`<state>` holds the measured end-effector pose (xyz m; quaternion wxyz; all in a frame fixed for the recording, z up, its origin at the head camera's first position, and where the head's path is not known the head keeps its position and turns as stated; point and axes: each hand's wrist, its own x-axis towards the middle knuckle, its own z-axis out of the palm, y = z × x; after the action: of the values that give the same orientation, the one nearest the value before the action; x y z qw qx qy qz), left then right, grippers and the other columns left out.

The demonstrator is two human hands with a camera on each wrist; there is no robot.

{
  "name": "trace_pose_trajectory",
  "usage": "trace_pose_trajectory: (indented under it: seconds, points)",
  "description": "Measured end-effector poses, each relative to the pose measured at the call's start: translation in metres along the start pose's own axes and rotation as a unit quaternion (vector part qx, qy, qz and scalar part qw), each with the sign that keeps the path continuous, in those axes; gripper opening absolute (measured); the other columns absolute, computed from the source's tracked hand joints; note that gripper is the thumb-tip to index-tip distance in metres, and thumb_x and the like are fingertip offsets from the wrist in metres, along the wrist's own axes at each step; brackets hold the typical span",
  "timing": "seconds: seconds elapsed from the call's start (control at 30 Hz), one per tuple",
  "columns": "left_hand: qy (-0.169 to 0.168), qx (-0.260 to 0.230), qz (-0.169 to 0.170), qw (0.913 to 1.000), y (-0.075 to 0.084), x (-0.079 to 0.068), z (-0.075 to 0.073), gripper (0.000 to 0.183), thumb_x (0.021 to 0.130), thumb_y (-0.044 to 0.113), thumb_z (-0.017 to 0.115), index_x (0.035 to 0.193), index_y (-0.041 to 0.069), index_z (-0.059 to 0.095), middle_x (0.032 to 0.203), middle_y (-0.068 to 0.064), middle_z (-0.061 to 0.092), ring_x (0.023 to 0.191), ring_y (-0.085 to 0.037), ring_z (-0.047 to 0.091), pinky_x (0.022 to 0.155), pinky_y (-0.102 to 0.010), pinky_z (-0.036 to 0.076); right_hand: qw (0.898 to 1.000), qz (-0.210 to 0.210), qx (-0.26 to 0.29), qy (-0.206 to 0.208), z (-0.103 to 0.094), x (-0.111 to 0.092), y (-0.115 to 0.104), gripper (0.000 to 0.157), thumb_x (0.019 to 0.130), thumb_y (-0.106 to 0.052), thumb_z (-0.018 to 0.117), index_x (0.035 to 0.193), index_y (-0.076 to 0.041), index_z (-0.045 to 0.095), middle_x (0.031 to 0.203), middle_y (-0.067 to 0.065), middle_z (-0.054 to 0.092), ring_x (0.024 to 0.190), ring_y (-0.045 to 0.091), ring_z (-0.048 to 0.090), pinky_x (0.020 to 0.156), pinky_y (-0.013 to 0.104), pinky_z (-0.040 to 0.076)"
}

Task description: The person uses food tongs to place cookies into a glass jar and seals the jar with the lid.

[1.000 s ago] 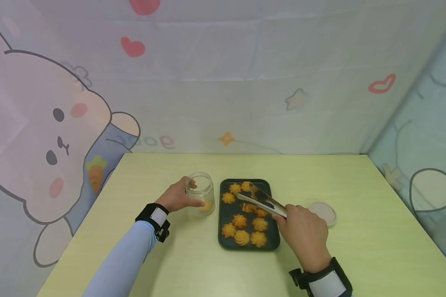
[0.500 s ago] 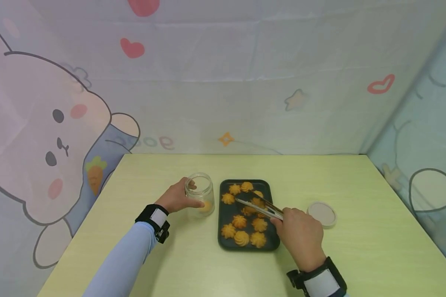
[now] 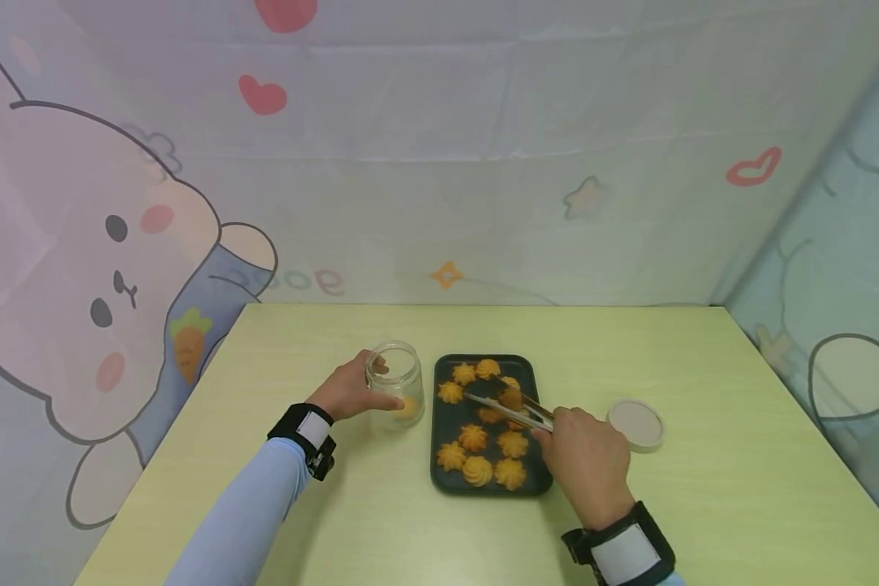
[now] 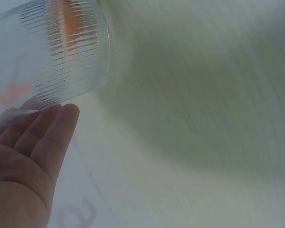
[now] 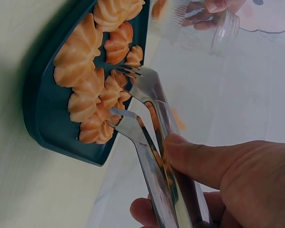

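Observation:
My left hand (image 3: 352, 387) grips a clear glass jar (image 3: 397, 376), fingers behind and thumb in front. A piped cookie (image 3: 408, 409) lies at the jar's bottom; the left wrist view shows it orange through the ribbed glass (image 4: 78, 71). With my right hand (image 3: 589, 457) I hold metal tongs (image 5: 146, 166), thumb along one arm. Their forked tips reach among the golden cookies on a dark baking tray (image 3: 445, 427). In the right wrist view the two tips are spread apart, with cookies (image 5: 109, 90) between and under them.
A round whitish lid (image 3: 636, 425) lies on the light wooden table (image 3: 740, 488), right of the tray and just beyond my right hand. Several more cookies (image 3: 477, 470) sit at the tray's near end. A printed cloth (image 3: 520, 163) hangs behind the table.
My right hand has shifted left and slightly nearer, and the tongs' tips have come lower toward the cookies on the tray's right side. The left hand and jar have stayed in place.

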<state>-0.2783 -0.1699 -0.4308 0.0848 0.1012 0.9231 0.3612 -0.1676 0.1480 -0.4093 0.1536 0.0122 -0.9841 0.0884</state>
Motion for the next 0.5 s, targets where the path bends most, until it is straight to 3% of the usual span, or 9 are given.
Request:
trace_pose_trajectory:
  seconds: [0.2, 0.5]
  points:
    - [0.0, -0.001, -0.001, 1.0, -0.0011, 0.0005, -0.0007, 0.08, 0.065, 0.044, 0.083, 0.125, 0.005, 0.046, 0.13, -0.013, 0.057, 0.112, -0.028, 0.053, 0.091, -0.047, 0.048, 0.999, -0.025, -0.016, 0.022, 0.0042, -0.0015, -0.0016, 0.035, 0.072, -0.034, 0.08, 0.067, -0.003, 0.064, 0.052, 0.008, 0.058, 0.038, 0.023, 0.048, 0.032, 0.037, 0.038]
    - [-0.001, -0.008, 0.003, 1.0, -0.0021, 0.001, 0.0003, 0.081, 0.064, 0.046, 0.084, 0.123, 0.005, 0.047, 0.13, -0.012, 0.057, 0.111, -0.028, 0.054, 0.09, -0.047, 0.048, 1.0, -0.018, -0.013, 0.009, 0.0055, -0.0019, -0.004, 0.033, 0.073, -0.034, 0.079, 0.069, -0.003, 0.066, 0.055, 0.009, 0.06, 0.041, 0.026, 0.052, 0.034, 0.038, 0.04]
